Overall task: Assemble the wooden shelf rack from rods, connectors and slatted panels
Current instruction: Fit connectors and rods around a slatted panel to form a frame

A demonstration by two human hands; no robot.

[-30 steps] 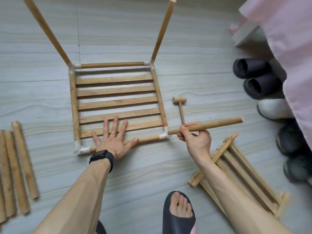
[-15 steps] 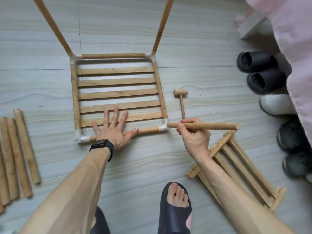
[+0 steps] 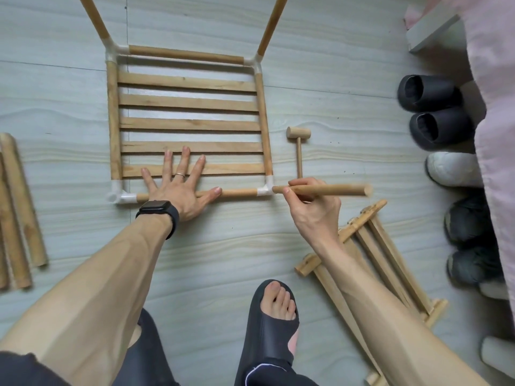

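Landmark: the slatted panel [image 3: 189, 123], flat on the floor inside its rod frame. I see the left hand [image 3: 178, 190] spread flat with straight fingers, pressing on the panel's near edge; it grips nothing. The right hand [image 3: 312, 210] pinches a loose rod [image 3: 328, 190], held level just off the panel's near-right corner, its tip meeting the white connector [image 3: 266, 189] there. I cannot tell whether the tip is seated. A mallet [image 3: 298, 146] lies beside the panel's right side. Spare rods [image 3: 19, 213] lie well left of the panel.
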